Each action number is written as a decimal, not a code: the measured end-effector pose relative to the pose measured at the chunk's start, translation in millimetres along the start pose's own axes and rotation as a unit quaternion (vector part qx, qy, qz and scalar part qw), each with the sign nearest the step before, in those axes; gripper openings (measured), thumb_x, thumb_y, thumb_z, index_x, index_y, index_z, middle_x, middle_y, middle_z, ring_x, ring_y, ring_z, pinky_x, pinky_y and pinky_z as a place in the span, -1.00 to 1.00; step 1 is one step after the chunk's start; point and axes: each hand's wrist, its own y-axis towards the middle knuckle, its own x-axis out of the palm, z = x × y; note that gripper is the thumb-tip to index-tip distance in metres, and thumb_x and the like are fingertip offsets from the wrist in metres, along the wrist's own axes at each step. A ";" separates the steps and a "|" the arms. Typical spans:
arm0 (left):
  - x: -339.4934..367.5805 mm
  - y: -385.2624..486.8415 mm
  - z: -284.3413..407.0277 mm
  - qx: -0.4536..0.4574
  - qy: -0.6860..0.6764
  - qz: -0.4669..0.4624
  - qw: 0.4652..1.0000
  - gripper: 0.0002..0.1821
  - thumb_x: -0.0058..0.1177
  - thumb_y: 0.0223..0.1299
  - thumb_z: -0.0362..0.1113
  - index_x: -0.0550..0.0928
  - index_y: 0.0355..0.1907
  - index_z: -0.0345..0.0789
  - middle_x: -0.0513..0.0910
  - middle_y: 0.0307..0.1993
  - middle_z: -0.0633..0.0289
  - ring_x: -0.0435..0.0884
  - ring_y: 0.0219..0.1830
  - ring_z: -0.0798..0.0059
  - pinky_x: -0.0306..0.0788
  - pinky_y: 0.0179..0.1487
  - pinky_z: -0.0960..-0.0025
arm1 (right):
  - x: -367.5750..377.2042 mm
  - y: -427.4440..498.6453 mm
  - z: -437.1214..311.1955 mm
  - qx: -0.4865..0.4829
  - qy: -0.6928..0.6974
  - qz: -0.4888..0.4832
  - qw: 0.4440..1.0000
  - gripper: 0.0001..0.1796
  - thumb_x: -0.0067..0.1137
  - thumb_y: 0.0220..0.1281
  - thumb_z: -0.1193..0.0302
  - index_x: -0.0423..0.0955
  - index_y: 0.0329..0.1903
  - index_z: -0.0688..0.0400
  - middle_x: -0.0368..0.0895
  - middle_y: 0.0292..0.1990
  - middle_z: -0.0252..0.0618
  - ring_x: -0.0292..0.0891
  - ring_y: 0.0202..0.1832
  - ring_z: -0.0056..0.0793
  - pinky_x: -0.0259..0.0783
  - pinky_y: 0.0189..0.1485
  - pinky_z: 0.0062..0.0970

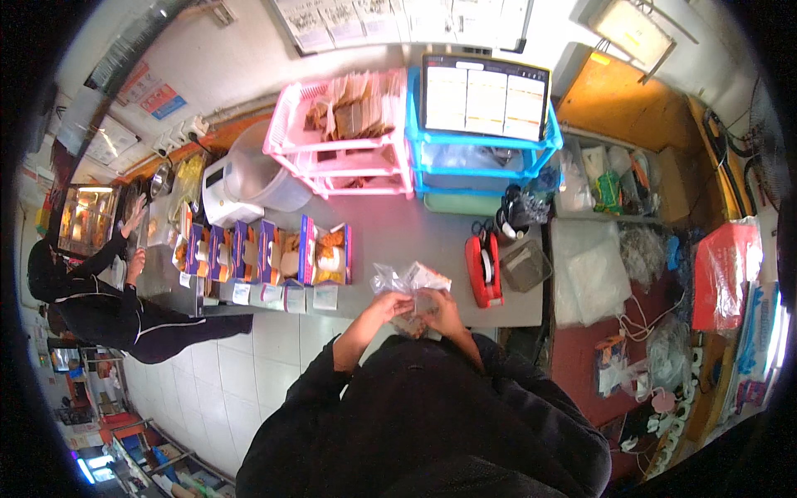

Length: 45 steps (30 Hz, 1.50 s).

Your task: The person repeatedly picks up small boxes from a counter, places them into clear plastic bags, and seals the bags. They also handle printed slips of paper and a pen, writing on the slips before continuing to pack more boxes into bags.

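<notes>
At the front edge of the grey metal counter (398,236), my two hands are close together over a clear plastic bag (389,279). The fingers of my left hand (392,305) pinch the bag from the left. My right hand (441,313) grips its right side, beside a white and orange paper packet (429,277). Whether the packet is inside the bag or behind it I cannot tell. To the left stands an open purple and orange box (325,252) with fried food and a white cup in it. A red tape dispenser (484,271) is to the right.
More boxes (268,249) line the counter leftward, paper slips hanging at its edge. A pink rack (339,146) and a blue rack (479,162) bearing a screen (485,96) stand behind. Scissors (482,227) and a plastic container (526,266) sit right. A co-worker (93,305) is far left.
</notes>
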 end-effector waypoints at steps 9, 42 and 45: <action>19.8 -31.9 -23.6 0.145 0.068 0.039 0.986 -0.54 0.36 0.14 -0.22 0.59 0.04 -0.37 0.64 -0.01 0.21 0.60 0.04 0.42 0.43 0.15 0.31 | 10.3 4.3 33.3 0.079 0.104 -0.014 0.991 -0.80 0.17 0.32 0.33 0.63 -0.30 0.20 0.67 -0.16 -0.17 0.52 -0.04 -0.21 0.28 0.18 -0.27; 17.5 -45.9 -10.6 0.385 0.265 0.023 0.884 -0.81 0.26 0.17 -0.44 0.64 -0.16 -0.37 0.73 -0.20 0.17 0.68 -0.11 0.51 0.55 -0.01 0.43 | 22.0 6.8 39.4 0.071 0.107 -0.066 0.990 -0.78 0.16 0.34 0.34 0.62 -0.31 0.24 0.56 -0.10 -0.17 0.44 0.01 -0.28 0.34 0.08 -0.33; 12.1 -44.8 -15.1 0.335 0.195 -0.003 0.922 -0.79 0.22 0.26 -0.41 0.60 -0.07 -0.38 0.68 -0.09 0.12 0.65 0.02 0.43 0.55 0.11 0.39 | 22.3 5.7 35.1 0.111 0.153 -0.077 0.979 -0.78 0.16 0.35 0.34 0.62 -0.30 0.26 0.55 -0.08 -0.16 0.43 0.03 -0.30 0.33 0.10 -0.35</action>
